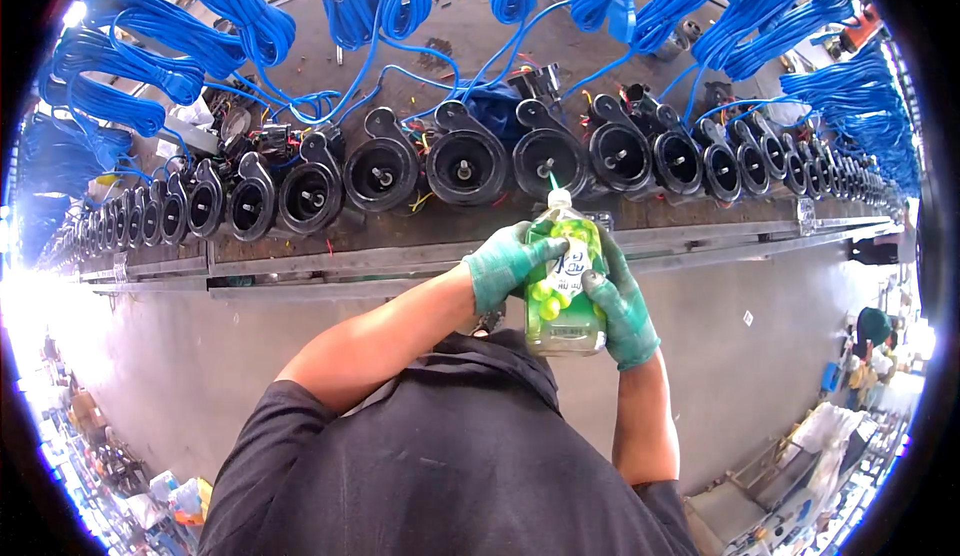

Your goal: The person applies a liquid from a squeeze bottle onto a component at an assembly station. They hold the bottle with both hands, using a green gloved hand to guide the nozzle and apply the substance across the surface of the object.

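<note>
Both my hands wear green gloves with the fingertips dark or worn. Between them is a clear plastic bottle (566, 331) with a green fruit label and a thin pale-green nozzle (555, 184) on its white cap. My left hand (512, 264) wraps the bottle's left side near the shoulder. On the right side, my right hand (622, 306) grips it with the thumb across the front. The bottle tilts away from me, and the nozzle tip reaches the opening of a round black housing (549, 164), close to its metal shaft. Whether liquid comes out cannot be seen.
A long row of similar black housings (466, 168) lines the bench edge (400, 256) to both sides. Bundled blue cables (340, 1) lie behind them, with loose coloured wires between. At lower right stand a cart (740, 506) and plastic wrapping (830, 436).
</note>
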Demonstrator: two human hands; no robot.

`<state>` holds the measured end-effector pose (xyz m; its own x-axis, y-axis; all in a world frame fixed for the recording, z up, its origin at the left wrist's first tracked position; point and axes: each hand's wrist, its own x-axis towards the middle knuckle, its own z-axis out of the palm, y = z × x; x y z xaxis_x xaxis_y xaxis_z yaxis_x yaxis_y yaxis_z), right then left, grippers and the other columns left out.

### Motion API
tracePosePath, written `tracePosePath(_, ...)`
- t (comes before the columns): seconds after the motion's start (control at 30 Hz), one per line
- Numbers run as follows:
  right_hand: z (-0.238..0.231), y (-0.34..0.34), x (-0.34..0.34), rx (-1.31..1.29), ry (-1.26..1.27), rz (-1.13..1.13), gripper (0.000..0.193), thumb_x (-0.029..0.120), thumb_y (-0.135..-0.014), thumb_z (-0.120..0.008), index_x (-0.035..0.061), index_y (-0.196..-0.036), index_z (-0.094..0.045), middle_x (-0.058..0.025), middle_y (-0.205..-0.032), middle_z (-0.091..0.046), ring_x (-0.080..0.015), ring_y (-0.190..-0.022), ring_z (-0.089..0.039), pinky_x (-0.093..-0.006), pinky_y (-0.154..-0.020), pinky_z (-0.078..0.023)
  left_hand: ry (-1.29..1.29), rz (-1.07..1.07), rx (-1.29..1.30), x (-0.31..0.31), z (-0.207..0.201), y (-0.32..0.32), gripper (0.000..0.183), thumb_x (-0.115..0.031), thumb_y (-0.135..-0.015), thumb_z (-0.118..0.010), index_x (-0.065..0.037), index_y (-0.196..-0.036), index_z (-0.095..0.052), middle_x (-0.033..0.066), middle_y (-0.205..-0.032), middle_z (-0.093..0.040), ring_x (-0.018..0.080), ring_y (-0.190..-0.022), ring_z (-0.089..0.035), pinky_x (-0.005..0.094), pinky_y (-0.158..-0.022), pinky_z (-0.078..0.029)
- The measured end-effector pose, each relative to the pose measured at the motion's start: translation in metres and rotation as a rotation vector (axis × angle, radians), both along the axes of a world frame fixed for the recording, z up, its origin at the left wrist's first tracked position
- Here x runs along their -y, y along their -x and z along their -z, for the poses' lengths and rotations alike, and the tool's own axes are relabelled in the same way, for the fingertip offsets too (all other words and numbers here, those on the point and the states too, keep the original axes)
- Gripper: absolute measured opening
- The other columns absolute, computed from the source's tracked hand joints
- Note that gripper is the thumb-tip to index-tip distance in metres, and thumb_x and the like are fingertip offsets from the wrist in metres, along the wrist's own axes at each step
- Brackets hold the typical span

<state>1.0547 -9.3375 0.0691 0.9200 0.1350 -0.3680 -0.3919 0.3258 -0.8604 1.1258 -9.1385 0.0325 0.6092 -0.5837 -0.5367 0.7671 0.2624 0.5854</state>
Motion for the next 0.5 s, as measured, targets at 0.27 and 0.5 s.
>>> tracePosePath(0.27,-0.007,-0.003,0.008,-0.03,-0.016,-0.03,0.084,0.019,-0.099,-0.07,0.0059,-0.168,-0.024,-0.0149,-0.155,-0.05,-0.0237,-0.138,-0.051,-0.038,-0.115,-0.043,0.007,-0.019,0.004,0.007,0.001,0.003,0.049,-0.025,-0.099,-0.075,-0.006,-0.141,-0.057,0.0058,-0.126,-0.07,0.0165,-0.11,-0.071,0.0343,-0.096,-0.059)
tracePosePath(0.5,-0.022,0.011,0.025,0.0,0.09,0.091,0.091,0.029,-0.097,-0.074,0.0048,-0.168,-0.022,-0.0153,-0.158,-0.046,-0.0247,-0.144,-0.046,-0.0396,-0.12,-0.037,0.068,0.102,0.041,0.038,-0.006,-0.007,0.05,-0.03,-0.099,-0.076,-0.007,-0.141,-0.059,0.0052,-0.122,-0.072,0.0155,-0.107,-0.072,0.0339,-0.09,-0.061)
